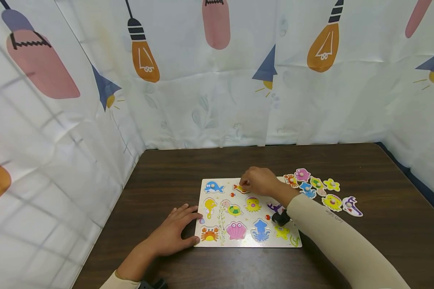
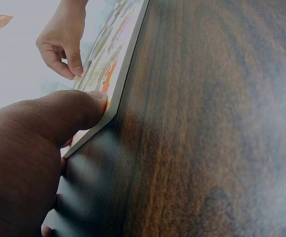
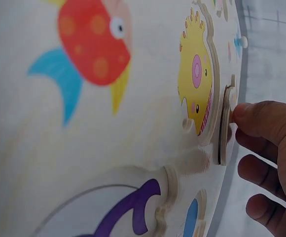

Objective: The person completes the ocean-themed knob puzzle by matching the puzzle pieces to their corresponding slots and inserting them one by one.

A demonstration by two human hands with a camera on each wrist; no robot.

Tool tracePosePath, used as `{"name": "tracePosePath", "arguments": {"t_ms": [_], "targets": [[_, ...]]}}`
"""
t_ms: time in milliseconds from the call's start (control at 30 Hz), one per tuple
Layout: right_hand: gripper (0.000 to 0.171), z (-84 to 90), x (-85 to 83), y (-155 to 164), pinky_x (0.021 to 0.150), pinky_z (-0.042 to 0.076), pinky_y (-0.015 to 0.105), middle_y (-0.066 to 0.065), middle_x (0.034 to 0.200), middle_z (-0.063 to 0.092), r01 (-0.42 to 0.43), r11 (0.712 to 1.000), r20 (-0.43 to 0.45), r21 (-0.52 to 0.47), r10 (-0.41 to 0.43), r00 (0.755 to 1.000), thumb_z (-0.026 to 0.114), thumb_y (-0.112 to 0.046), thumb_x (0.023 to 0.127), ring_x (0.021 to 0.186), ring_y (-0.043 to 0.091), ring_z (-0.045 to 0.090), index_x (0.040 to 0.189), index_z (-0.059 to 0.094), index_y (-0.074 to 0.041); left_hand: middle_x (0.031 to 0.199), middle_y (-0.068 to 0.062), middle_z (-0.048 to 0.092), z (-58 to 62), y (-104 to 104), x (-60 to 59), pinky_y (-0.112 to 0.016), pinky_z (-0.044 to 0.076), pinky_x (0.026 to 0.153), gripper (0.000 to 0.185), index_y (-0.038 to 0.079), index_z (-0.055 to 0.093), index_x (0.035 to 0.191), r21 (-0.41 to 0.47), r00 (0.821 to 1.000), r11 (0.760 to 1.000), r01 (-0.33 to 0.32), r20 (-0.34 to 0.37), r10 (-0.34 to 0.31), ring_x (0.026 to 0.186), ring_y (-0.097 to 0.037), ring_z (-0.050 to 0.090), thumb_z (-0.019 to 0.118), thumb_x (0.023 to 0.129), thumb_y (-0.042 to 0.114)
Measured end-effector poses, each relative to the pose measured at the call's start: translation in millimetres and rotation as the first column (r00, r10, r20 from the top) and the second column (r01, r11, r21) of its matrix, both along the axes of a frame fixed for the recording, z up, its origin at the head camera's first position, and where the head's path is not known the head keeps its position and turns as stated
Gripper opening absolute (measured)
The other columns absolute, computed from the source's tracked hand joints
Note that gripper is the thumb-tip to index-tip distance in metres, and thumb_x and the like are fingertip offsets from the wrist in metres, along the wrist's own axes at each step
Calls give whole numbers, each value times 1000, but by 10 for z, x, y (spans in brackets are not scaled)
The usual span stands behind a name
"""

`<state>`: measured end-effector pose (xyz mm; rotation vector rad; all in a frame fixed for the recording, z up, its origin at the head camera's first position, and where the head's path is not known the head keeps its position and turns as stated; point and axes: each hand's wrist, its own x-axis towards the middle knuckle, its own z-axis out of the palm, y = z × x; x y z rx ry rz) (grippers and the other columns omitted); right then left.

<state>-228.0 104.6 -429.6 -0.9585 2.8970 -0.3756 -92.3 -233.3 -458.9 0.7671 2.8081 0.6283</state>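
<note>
Puzzle board [image 1: 217, 241] lies flat on the dark wooden worktop [image 1: 347, 160], most of its sea-animal cutouts filled. The left hand [image 1: 173, 235] rests with relaxed, straight fingers against the board's left edge, thumb pressed to the rim, seemingly to keep it from sliding. The right hand [image 1: 259, 181] reaches over the top row, its grip closed in a pinch on a small orange fish piece [image 1: 240, 188], held low over the board, apparently so its outline can meet the cutout. Loose pieces [image 1: 320, 190] sit clustered on the worktop just beside the board's right side, near that hand. A printed curtain [image 1: 217, 80] hangs behind.
</note>
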Motion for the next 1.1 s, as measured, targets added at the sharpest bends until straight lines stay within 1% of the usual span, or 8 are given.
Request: {"name": "tracePosePath", "arguments": {"t_ms": [133, 300, 500, 667, 833, 967, 1100], "targets": [[11, -10, -7, -17, 70, 50, 27, -12, 99, 72, -4, 1000, -4, 8, 4, 1000, 78, -28, 93, 86, 7, 55, 103, 82, -25, 160, 0, 40, -4, -1, 0, -59, 17, 122, 61, 28, 54, 145, -13, 1000, 1000, -7, 1, 7, 152, -32, 25, 72, 92, 51], [12, -9, -7, -21, 68, 50, 26, -12, 99, 72, -1, 1000, -9, 1, 1, 1000, 78, -28, 93, 84, 7, 55, 104, 82, -25, 159, -2, 41, 17, 9, 5, -62, 17, 120, 60, 26, 55, 144, 1, 1000, 1000, -5, -2, 5, 152, -34, 26, 72, 92, 51], [12, -4, 6, -23, 71, 51, 28, -12, 99, 72, 8, 1000, -2, 2, -8, 1000, 78, -28, 92, 85, 8, 57, 104, 82, -25, 159, -2, 41, 41, 21, 13, -64, 17, 120, 60, 25, 55, 144, 9, 1000, 1000, 2, 3, -2, 151, -36, 26, 71, 93, 52], [12, -5, 8, -27, 71, 52, 29, -11, 98, 72, -4, 1000, -1, 3, 4, 1000, 78, -27, 93, 86, 8, 58, 104, 82, -24, 159, -2, 41, 23, 14, 14, -64, 17, 120, 60, 26, 55, 144, 7, 1000, 1000, -2, -2, 2, 151, -36, 27, 71, 92, 51], [9, -14, 2, -32, 69, 51, 28, -12, 93, 70, -17, 1000, 0, 18, 17, 1000, 78, -27, 93, 82, 8, 56, 101, 81, -24, 159, -1, 41, -4, 8, 11, -63, 17, 120, 60, 26, 55, 144, 3, 1000, 1000, -3, -7, 3, 151, -35, 27, 72, 92, 51], [9, -14, 7, -37, 71, 51, 28, -13, 91, 69, -9, 1000, 13, 30, 9, 1000, 77, -28, 93, 82, 8, 55, 101, 81, -24, 159, -1, 41, -14, 3, 6, -63, 17, 120, 60, 26, 55, 144, 1, 1000, 1000, -1, -6, 1, 152, -35, 26, 71, 92, 51], [12, -13, 15, -25, 73, 51, 29, -13, 94, 69, 4, 1000, 25, 31, -5, 1000, 77, -30, 94, 85, 8, 56, 104, 81, -24, 160, -1, 40, -13, -1, 4, -61, 16, 121, 60, 27, 55, 144, -5, 1000, 1000, -4, -5, 4, 152, -33, 25, 72, 92, 51]]}}
